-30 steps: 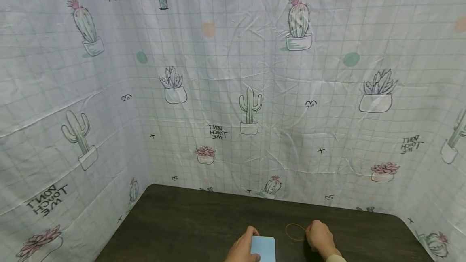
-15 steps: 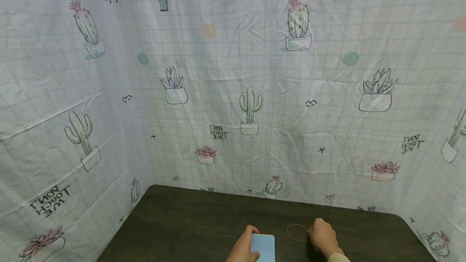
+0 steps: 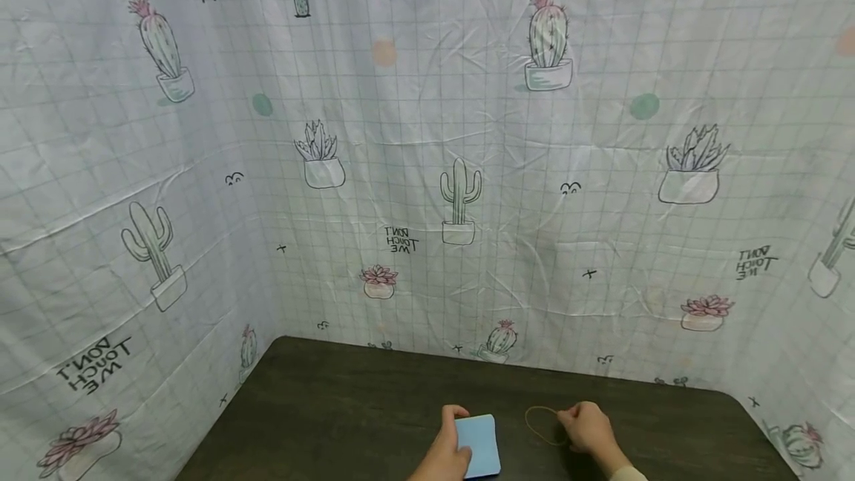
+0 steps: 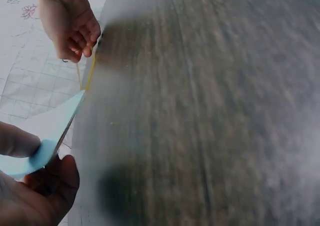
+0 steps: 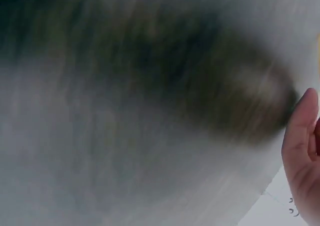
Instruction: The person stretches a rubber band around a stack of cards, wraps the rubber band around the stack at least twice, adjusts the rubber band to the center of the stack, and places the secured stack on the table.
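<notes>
My left hand (image 3: 444,451) grips a flat light blue card (image 3: 478,445) with rounded corners and a dark lower edge. In the left wrist view, the thumb lies on the face of the blue card (image 4: 52,123) and the fingers are beneath it. Whether it is one card or a stack, I cannot tell. To its right, my right hand (image 3: 591,430) pinches a thin yellow rubber band (image 3: 532,425), which hangs as an open loop toward the card. The right wrist view shows only part of the right hand (image 5: 302,151) and a sliver of yellow at its edge.
Both hands are over a dark wooden table (image 3: 347,407) with rounded far corners. A white grid-patterned curtain (image 3: 401,117) printed with cacti hangs behind it and on both sides.
The blue card has tilted and risen a little with my left hand, its top turning right-side up. My right hand has shifted slightly and the rubber band loop leans differently.
</notes>
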`<action>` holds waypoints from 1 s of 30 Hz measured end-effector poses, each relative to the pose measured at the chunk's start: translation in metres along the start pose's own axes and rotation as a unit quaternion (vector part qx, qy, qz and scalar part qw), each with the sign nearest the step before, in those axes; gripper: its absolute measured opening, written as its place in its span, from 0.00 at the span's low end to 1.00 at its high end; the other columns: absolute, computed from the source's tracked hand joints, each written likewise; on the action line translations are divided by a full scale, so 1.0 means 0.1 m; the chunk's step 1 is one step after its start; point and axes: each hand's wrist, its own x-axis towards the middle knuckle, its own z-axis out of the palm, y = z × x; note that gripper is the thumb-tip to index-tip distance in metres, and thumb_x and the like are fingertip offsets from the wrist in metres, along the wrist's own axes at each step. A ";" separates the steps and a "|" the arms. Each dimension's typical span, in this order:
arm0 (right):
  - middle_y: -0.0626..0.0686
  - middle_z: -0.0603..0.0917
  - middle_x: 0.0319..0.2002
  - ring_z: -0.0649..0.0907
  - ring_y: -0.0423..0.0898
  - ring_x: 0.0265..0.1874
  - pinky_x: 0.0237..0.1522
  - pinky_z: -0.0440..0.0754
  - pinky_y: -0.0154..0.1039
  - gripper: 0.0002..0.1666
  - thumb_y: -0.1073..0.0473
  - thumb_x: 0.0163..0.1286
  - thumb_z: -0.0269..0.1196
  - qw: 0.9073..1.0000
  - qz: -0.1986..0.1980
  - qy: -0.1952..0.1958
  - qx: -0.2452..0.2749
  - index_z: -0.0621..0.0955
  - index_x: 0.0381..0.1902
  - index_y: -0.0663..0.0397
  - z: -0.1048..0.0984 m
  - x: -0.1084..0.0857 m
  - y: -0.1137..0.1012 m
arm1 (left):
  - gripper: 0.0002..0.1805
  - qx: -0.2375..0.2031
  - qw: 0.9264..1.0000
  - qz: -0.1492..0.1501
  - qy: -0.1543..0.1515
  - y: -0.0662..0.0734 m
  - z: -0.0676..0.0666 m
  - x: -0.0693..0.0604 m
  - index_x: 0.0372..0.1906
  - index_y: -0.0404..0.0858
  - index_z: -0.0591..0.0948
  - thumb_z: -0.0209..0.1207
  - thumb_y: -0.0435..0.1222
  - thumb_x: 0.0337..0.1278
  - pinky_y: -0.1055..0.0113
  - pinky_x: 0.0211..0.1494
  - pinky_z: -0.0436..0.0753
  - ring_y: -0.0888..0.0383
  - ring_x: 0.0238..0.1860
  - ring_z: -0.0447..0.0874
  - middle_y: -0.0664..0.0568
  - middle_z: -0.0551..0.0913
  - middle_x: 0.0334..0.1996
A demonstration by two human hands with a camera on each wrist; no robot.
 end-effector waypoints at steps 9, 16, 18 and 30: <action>0.54 0.87 0.29 0.86 0.44 0.27 0.32 0.84 0.38 0.18 0.61 0.74 0.52 0.957 0.038 -0.044 0.285 0.81 0.36 0.72 -0.07 -0.09 -0.24 | 0.19 -0.109 0.993 -0.019 0.036 0.06 -0.08 0.01 0.52 0.27 0.72 0.53 0.16 0.55 0.56 0.44 0.80 0.48 0.44 0.79 0.45 0.78 0.44; 0.56 0.86 0.52 0.85 0.46 0.52 0.63 0.75 0.44 0.18 0.57 0.84 0.42 0.777 -0.003 -0.280 0.564 0.78 0.44 0.56 -0.28 -0.11 -0.26 | 0.20 -0.159 0.985 -0.011 0.071 0.11 -0.09 0.00 0.52 0.20 0.77 0.56 0.13 0.51 0.59 0.39 0.84 0.47 0.42 0.82 0.44 0.81 0.39; 0.56 0.84 0.55 0.84 0.45 0.54 0.68 0.69 0.45 0.23 0.57 0.86 0.37 0.704 -0.020 -0.328 0.629 0.80 0.45 0.53 -0.30 -0.12 -0.26 | 0.20 -0.174 0.982 -0.013 0.074 0.14 -0.10 -0.01 0.52 0.20 0.77 0.57 0.13 0.51 0.58 0.39 0.85 0.47 0.42 0.83 0.44 0.81 0.38; 0.55 0.82 0.59 0.85 0.46 0.51 0.65 0.71 0.44 0.24 0.72 0.82 0.35 0.644 -0.088 -0.339 0.681 0.80 0.50 0.55 -0.41 -0.24 -0.44 | 0.21 -0.206 0.975 -0.032 0.074 0.23 -0.18 -0.03 0.54 0.22 0.79 0.61 0.15 0.52 0.62 0.39 0.85 0.52 0.40 0.83 0.46 0.82 0.39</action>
